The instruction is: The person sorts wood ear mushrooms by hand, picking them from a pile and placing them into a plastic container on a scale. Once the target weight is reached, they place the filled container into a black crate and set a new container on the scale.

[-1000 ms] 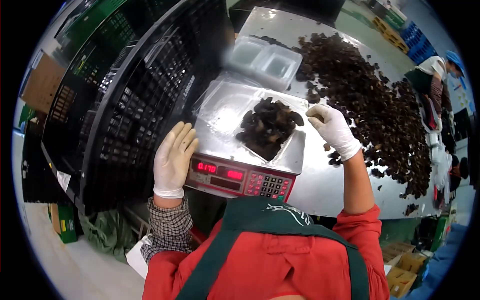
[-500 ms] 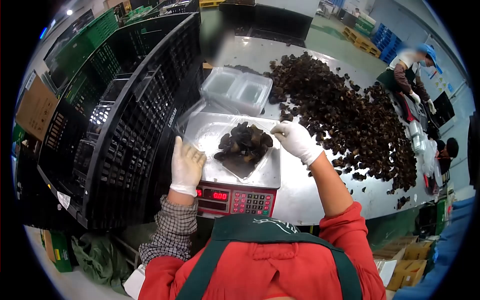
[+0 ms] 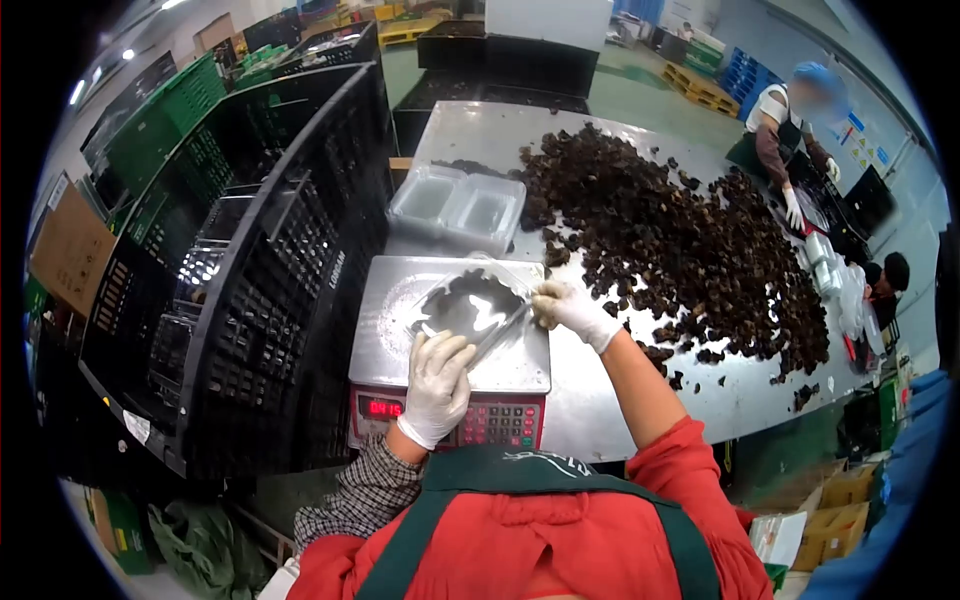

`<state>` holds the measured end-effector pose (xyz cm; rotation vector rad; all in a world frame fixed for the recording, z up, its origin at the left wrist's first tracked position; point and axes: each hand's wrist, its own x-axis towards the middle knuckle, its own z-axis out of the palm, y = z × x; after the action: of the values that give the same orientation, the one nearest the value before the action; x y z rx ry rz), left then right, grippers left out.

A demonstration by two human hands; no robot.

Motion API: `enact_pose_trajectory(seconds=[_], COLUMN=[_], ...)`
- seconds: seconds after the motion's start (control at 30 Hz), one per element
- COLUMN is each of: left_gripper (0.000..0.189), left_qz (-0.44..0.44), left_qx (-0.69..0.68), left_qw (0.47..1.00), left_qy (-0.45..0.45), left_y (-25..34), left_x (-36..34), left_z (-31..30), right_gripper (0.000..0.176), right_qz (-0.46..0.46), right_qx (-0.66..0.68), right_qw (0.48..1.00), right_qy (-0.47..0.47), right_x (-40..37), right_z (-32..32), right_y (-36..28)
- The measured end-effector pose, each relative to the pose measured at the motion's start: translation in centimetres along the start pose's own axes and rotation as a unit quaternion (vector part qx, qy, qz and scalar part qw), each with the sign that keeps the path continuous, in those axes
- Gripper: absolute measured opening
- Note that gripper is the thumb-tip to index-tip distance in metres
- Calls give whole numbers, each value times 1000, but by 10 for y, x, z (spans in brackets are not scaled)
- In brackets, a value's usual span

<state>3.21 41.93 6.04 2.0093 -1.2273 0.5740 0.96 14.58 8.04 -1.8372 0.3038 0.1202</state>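
Observation:
A clear plastic box [image 3: 470, 305] with dark pieces inside sits on the metal plate of a red scale [image 3: 515, 420], its clear lid now over it. My left hand [image 3: 438, 388], in a white glove, rests at the box's lower left edge, fingers together on the rim. On the right edge, my right hand [image 3: 572, 312], also gloved, pinches the box's rim and lid. Behind the scale stand stacked clear boxes [image 3: 455, 205]. A large heap of dark, curled pieces [image 3: 680, 240] spreads over the metal table [image 3: 590, 400].
A tall black crate [image 3: 280, 270] stands left of the scale, holding packed clear boxes. At the upper right, a co-worker [image 3: 785, 130] in a blue cap stands by the table. White packages and plastic bags [image 3: 850, 300] lie at the right end. Another head shows there.
The lid has come down over the box. My left hand has moved right from beside the scale plate to the box's edge. The view has shifted slightly.

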Motion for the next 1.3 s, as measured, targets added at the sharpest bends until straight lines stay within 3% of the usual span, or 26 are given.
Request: enact_pose_trajectory(seconds=[0.13, 0.17, 0.2, 0.27, 0.33, 0.4, 0.57, 0.7, 0.73, 0.77, 0.83, 0.87, 0.9, 0.93, 0.97, 1.0, 1.07, 1.1, 1.13, 1.17, 1.27, 1.3], left_gripper=[63, 71, 68, 57, 47, 38, 28, 30, 37, 47, 80, 93, 91, 84, 76, 66, 54, 51, 46, 43, 42, 43], left_qz=[-248, -297, -391, -409, -502, -512, -435, -340, -296, -240, -161, -190, -103, -62, -157, -89, -154, -168, -191, -183, -218, -254], left_qx=[-57, -41, -115, -182, -410, -511, -482, -484, -512, -443, -398, -524, -519, -553, -541, -529, -488, -442, -433, -376, -169, -95], left_qw=[964, 953, 912, 890, 758, 690, 761, 803, 799, 857, 895, 824, 831, 800, 776, 789, 796, 839, 831, 871, 914, 928], left_qy=[81, 48, -49, -87, -78, -28, 3, 77, 107, 113, 118, 105, 168, 224, 283, 298, 323, 269, 291, 258, 299, 256], left_y=[-4, -5, -6, -18, -13, -16, -8, 33, 39, 44, 38, 46, 55, 67, 73, 72, 73, 58, 58, 38, 2, -17], left_x=[-15, -14, -8, -14, -8, -16, -27, 11, 17, 26, 39, 47, 61, 73, 79, 89, 112, 115, 132, 140, 181, 194], left_z=[-8, -17, -26, -20, -29, -20, -21, -79, -91, -109, -138, -154, -164, -172, -186, -198, -236, -262, -279, -300, -338, -352], right_gripper=[14, 12, 12, 7, 5, 6, 10, 16, 18, 20, 16, 13, 14, 15, 18, 21, 57, 58, 61, 59, 45, 38], right_qz=[66, 88, 97, 103, 82, 52, -61, -163, -190, -227, -266, -276, -289, -302, -313, -324, -353, -363, -371, -356, -258, -177], right_qx=[111, 160, 188, 212, 218, 212, 174, 230, 265, 291, 304, 310, 302, 294, 278, 261, 261, 248, 235, 204, 152, 145], right_qw=[991, 982, 974, 970, 971, 975, 983, 958, 943, 929, 915, 910, 908, 906, 907, 907, 889, 891, 893, 911, 945, 957], right_qy=[-24, -45, -79, -66, -47, -35, 12, 60, 64, 23, -3, -7, -26, -44, -52, -60, -128, -115, -103, -50, 134, 181], right_x=[-3, -7, -6, -12, -21, -29, -68, -92, -95, -95, -107, -111, -110, -111, -115, -120, -119, -116, -112, -106, -105, -109], right_z=[1, 1, 0, 2, 10, 14, 21, 26, 27, 22, 28, 35, 43, 52, 67, 77, 76, 68, 55, 39, -6, -17], right_y=[14, 12, 19, 20, 20, 25, -20, -72, -86, -92, -127, -144, -157, -169, -181, -187, -175, -170, -162, -146, -83, -62])
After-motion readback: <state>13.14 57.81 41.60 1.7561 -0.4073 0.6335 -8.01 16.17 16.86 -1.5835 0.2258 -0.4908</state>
